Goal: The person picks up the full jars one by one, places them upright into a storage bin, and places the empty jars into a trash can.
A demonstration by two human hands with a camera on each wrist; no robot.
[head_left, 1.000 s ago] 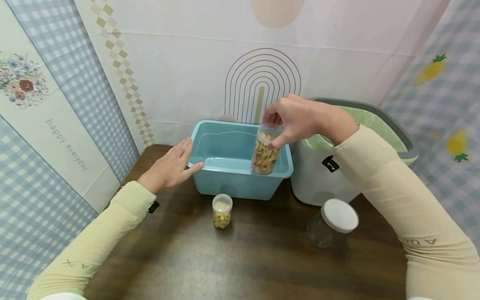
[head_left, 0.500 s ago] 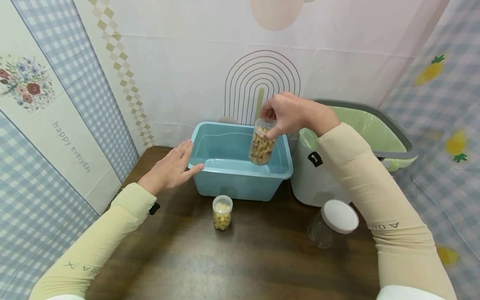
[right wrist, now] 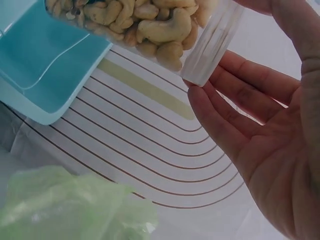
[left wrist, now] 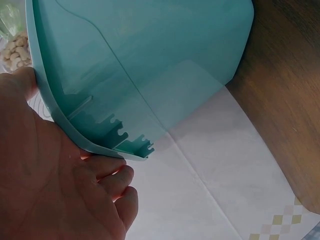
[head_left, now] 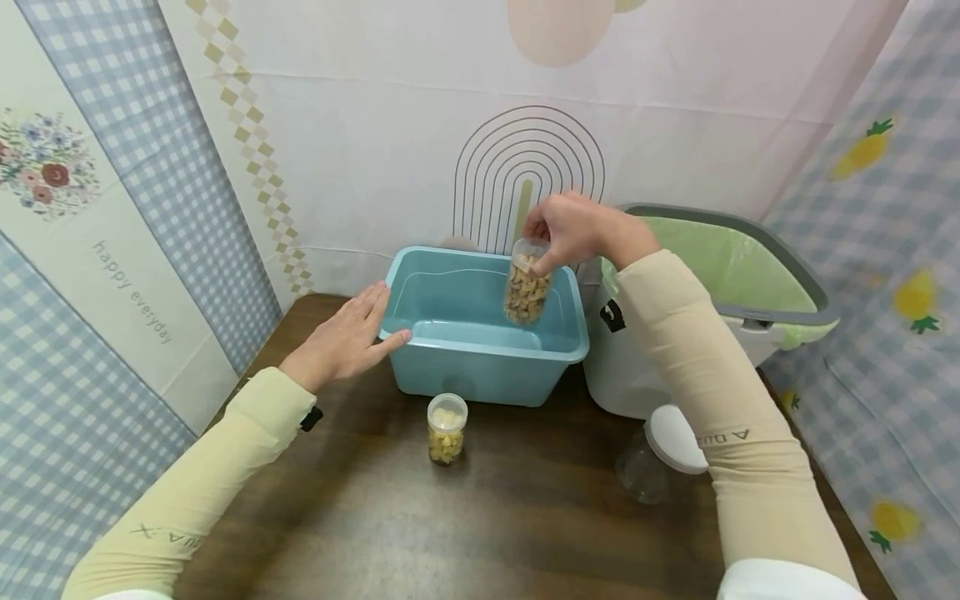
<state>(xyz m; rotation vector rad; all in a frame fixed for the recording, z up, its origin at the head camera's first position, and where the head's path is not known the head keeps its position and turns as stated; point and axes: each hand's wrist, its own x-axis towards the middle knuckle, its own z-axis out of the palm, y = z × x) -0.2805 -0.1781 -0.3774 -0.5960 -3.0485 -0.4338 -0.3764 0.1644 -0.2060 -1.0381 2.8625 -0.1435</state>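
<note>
A clear jar of cashews (head_left: pixel 527 287) is pinched near its clear lid by my right hand (head_left: pixel 577 229). It hangs slightly tilted over the right side of a light blue plastic bin (head_left: pixel 480 375). In the right wrist view, thumb and fingertips touch the jar lid (right wrist: pixel 212 45) from opposite sides. My left hand (head_left: pixel 348 337) rests at the bin's left front corner, its fingers straight and its thumb on the front rim. From the left wrist, the thumb and fingers lie along the outside of the bin rim (left wrist: pixel 47 102).
A small clear jar with yellow pieces (head_left: pixel 447 429) stands before the bin on the dark wooden table (head_left: pixel 495 525). A clear jar with a white lid (head_left: pixel 675 442) is partly behind the right sleeve. At right stands a grey-rimmed trash can (head_left: pixel 780 250) with a green liner.
My right hand has shifted slightly left, bringing the cashew jar from over the bin's front rim to above its inside. The left hand stays at the corner.
</note>
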